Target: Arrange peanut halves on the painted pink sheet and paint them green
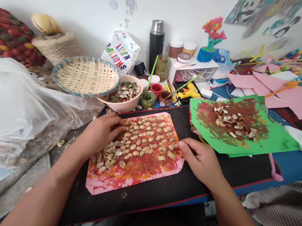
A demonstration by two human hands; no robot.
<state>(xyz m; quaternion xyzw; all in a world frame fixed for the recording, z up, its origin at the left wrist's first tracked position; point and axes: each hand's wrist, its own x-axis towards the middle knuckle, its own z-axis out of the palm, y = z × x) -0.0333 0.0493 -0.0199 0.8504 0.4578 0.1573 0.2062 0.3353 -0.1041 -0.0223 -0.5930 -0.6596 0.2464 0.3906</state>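
Note:
A pink paper sheet (142, 169) smeared with red and orange paint lies on the black mat. Rows of whole peanuts (139, 142) cover its middle and upper part, and loose half shells (112, 153) are heaped at its left. Over the sheet's upper left edge is my left hand (106, 128), thumb and fingertips drawn close together by the peanuts; whatever they may hold is hidden. At the right edge my right hand (200, 159) is closed, thumb and forefinger pinching the paper's side near the end of a peanut row.
A green sheet (278, 139) with brown paint and shells lies right. Behind stand a pink bowl (122, 104) of shells, a woven basket (86, 76), open paint jars (148, 100), a yellow glue gun (189, 92) and a black flask (156, 44). A plastic bag (22, 112) sits left.

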